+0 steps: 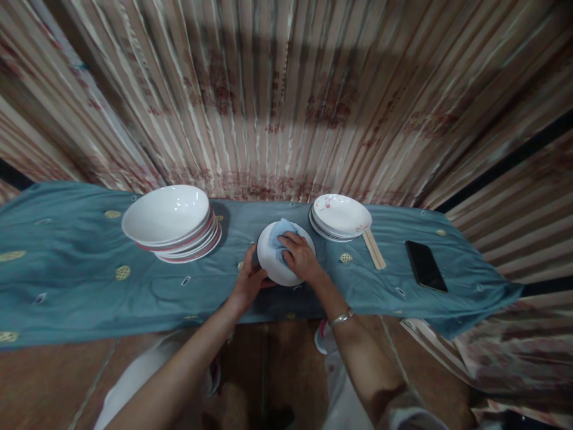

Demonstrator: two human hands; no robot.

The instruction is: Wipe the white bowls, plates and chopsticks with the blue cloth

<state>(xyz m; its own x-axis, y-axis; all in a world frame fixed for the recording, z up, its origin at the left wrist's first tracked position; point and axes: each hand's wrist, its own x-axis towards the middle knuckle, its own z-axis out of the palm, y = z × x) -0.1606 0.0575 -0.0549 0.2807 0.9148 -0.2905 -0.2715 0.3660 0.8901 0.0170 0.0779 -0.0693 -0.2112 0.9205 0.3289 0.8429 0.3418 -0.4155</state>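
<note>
A white plate (270,261) with a dark rim is held over the middle of the table. My left hand (248,276) grips its left edge, with the thumb on the near rim and the fingers around the side. Pressed onto the plate's upper face is a light blue cloth (281,232), bunched up under the fingers of my right hand (299,255). Part of the cloth is hidden by that hand. A silver bracelet (344,316) circles my right wrist.
To the left stands a stack of large white bowls (168,218). On the right are stacked floral plates (342,215), wooden chopsticks (374,249) and a black phone (425,266). A blue-green cloth (147,298) covers the narrow table; a curtain (277,107) hangs behind it.
</note>
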